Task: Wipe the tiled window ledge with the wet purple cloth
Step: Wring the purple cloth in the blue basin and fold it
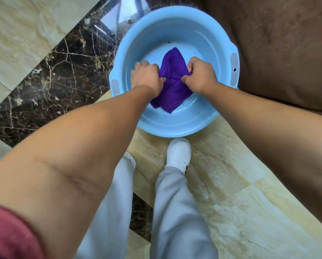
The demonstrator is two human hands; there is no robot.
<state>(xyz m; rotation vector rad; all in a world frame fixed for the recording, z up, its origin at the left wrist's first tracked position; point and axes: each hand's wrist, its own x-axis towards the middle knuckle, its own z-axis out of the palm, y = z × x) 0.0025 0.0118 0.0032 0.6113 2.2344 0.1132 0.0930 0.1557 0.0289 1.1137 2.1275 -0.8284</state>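
Nearest the lens: a dark red fabric sleeve (8,234) at the lower left corner, pushed up the left forearm, w/ both bare forearms reaching fwd and down. Below them, light grey trouser legs (177,212) and a white shoe (178,154) whose toe sits just short of the basin.

The round light blue plastic basin (137,116) sits on the floor, partly on cream stone tile (240,202), partly on a dark brown veined marble strip (53,86). A brown plush surface (287,43) is just beside it on the right. The basin has flat grey handle patches on its rim at left and right. Inside: the crumpled wet purple cloth (173,90), lying on the bottom around the centre, plus a few tiny dark specks on the blue floor of the basin. Water level: can't tell.

The left hand (147,77) and right hand (201,75) are both inside the basin, knuckles up, close together w/ the cloth between them. Fingers (184,78) of each hand are curled shut, pinching a bunched ridge of cloth at its middle. The cloth fans out past the fingers both ways: one lobe pointing toward the far wall of the basin, a wider one spreading toward the near wall, below the left wrist.
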